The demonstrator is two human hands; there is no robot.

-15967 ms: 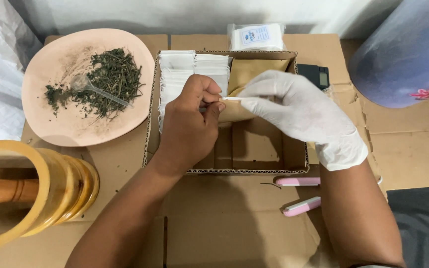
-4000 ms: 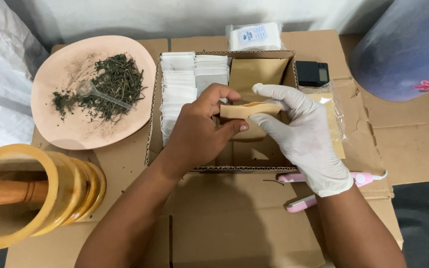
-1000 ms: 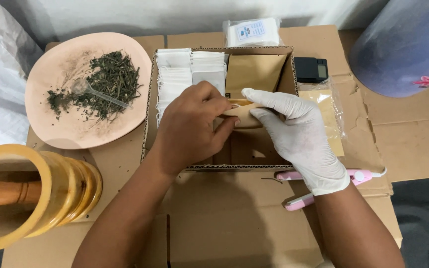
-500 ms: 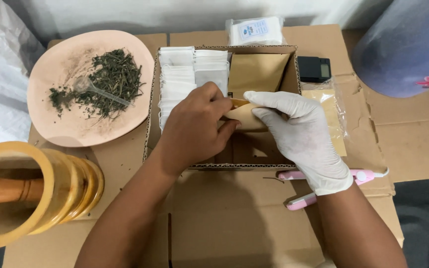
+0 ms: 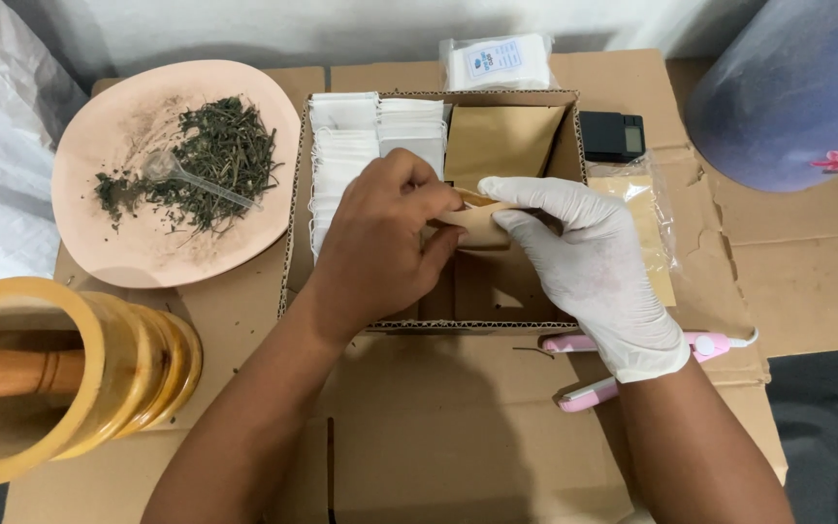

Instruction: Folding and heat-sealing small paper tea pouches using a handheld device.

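At the far left edge a wooden mortar [image 5: 60,378] with its pestle [image 5: 7,374] ran off the picture. Above it sat a pink plate [image 5: 118,262] of dried green herbs [image 5: 210,160] with a clear plastic spoon [image 5: 186,180], its rim just beside the left wall of an open cardboard box [image 5: 293,243]. Stacks of white sachets [image 5: 346,155] filled the box's left compartment. Over the middle of the box, the bare left hand [image 5: 380,243] pinched a small brown paper pouch [image 5: 477,225] in a closed grip, and the gloved right hand [image 5: 589,267] clasped its other end. A pink sealing tool [image 5: 594,390] lay just below the box's near edge. A small black scale [image 5: 611,136] sat past the right wall, with a bare cardboard surface [image 5: 807,281] further right, under a large blue container [image 5: 788,92].
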